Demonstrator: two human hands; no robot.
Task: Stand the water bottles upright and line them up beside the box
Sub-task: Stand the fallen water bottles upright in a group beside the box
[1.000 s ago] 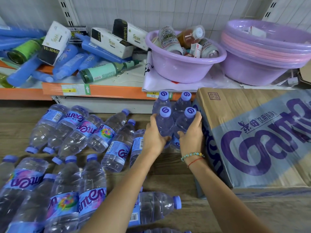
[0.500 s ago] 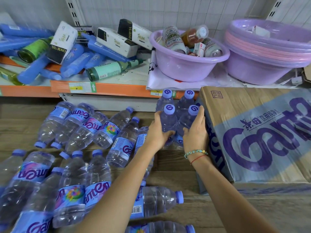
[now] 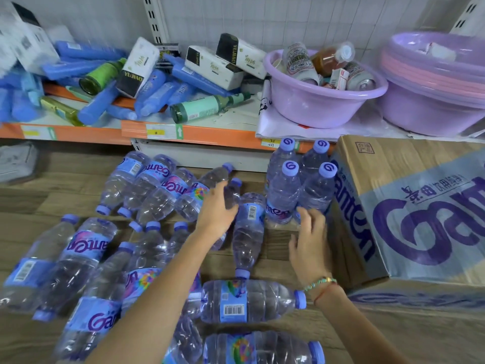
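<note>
Several clear water bottles with purple caps (image 3: 283, 191) stand upright in a tight block against the left side of the big cardboard box (image 3: 409, 206). Many more of the same bottles (image 3: 157, 190) lie on their sides across the wooden floor to the left and in front. My left hand (image 3: 216, 210) grips the neck end of one lying bottle (image 3: 232, 197) just left of the upright block. My right hand (image 3: 309, 241) hovers at the foot of the upright bottles beside the box, fingers loosely spread, holding nothing.
A low orange-edged shelf (image 3: 199, 134) runs behind, piled with blue bottles, green bottles and white cartons. On it stand a purple basin (image 3: 322, 106) of cans and a stack of purple and pink basins (image 3: 433, 101). Lying bottles (image 3: 249, 302) crowd the floor near my arms.
Both hands have let go of the upright bottles. My left hand moved left onto a lying bottle and my right hand drew back toward me. The camera view shifted left.
</note>
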